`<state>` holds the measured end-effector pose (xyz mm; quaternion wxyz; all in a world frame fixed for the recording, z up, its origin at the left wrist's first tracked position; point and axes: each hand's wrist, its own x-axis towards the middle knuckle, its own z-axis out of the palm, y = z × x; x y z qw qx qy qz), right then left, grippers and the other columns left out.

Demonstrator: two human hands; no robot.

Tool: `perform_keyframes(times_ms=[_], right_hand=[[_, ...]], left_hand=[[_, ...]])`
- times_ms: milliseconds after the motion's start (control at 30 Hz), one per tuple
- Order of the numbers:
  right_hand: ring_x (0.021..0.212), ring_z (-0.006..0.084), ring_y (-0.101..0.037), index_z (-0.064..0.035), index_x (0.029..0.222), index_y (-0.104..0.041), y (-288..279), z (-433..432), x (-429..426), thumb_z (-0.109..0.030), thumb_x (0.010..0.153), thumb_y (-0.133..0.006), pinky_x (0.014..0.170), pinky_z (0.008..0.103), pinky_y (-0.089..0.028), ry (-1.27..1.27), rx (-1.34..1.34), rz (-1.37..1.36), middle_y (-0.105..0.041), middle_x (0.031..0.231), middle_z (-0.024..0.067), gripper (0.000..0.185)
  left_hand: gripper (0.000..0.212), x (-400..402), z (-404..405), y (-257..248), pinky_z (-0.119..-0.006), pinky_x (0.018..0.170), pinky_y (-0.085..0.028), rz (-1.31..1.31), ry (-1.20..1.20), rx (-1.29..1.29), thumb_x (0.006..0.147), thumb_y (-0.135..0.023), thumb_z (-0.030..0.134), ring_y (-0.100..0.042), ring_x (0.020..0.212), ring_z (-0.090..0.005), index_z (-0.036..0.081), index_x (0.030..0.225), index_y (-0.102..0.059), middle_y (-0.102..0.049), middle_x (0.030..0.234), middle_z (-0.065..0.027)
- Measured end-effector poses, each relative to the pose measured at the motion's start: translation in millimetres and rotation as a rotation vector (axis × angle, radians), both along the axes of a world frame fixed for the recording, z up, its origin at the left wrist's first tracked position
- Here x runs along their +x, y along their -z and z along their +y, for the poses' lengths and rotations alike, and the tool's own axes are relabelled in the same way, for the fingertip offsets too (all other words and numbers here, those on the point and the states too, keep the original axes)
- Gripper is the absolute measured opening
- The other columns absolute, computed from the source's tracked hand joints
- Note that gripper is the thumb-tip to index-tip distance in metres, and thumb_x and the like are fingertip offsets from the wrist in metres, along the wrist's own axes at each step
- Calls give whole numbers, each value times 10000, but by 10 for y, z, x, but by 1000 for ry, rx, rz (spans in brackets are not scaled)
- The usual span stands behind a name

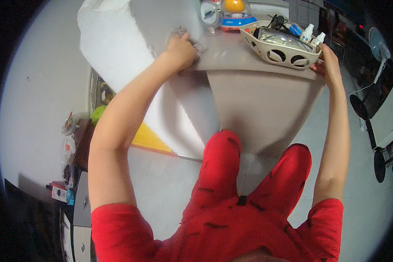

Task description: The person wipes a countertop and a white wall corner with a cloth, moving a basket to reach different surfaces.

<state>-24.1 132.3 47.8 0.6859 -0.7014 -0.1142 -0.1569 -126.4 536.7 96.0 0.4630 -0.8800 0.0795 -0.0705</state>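
My left hand [182, 50] is closed around a crumpled grey cloth [199, 46]. It presses the cloth against the left end of the beige top [216, 55], beside a white wall. At the right end of that top, my right hand [329, 64] grips the end of a cream plastic basket [290, 59] with oval cut-outs, some fingers near its underside. Inside the basket lie a clear case [283, 38], dark-framed glasses [276, 22] and two white bottles, one of them a dropper-like bottle [307, 32]. The basket sits near the front edge.
A small round mirror [210, 14] and a clear-domed container with a blue base [237, 21] stand behind the cloth. Beyond my right arm is a white fan [380, 46]. Low at left are drawers [82, 199] and hanging plastic bags [68, 144].
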Motion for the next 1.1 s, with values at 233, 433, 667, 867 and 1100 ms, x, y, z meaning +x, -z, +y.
perform_keyframes(times_ms=[233,433,667,867,1100], right_hand=[[716,162,-627,-22,1157,-564,-47,40,-8,-374,893,-520,567,236,-537,13,-5,69,-605,984,106,442],[815,211,-642,14,1182,-529,-80,143,-15,-329,869,-538,640,285,-585,-84,-35,53,-586,1045,153,464],[814,182,-662,20,1295,-453,-7,593,-310,-384,914,-585,586,256,-555,-180,37,90,-583,1126,194,571],[828,174,-661,-14,1285,-537,634,860,-1444,-370,917,-592,682,283,-543,-96,-8,-233,-641,1138,130,515],[1047,163,-593,13,1311,-513,1316,1330,-2489,-246,912,-638,910,298,-485,-736,324,222,-625,1181,105,492]], left_hand=[[153,-696,55,92,-376,856,-462,-91,253,-104,723,-614,98,-528,1093,-272,145,826,-716,-681,917,-24],[296,-1231,-248,96,-375,866,-465,-267,563,-617,727,-573,26,-550,999,-271,108,996,-665,-668,962,-56],[395,-1425,-332,485,-351,955,-465,-38,553,-2654,875,-410,-32,-592,1067,-232,-26,1255,-515,-605,1198,-118],[398,-1642,-636,1010,-365,1008,-429,36,395,-3158,994,-390,169,-526,1178,-261,-39,1329,-445,-530,1310,-143],[443,-1841,-983,1653,-420,1036,-391,277,247,-3378,1011,-350,286,-487,1217,-289,8,1346,-434,-500,1339,-147]])
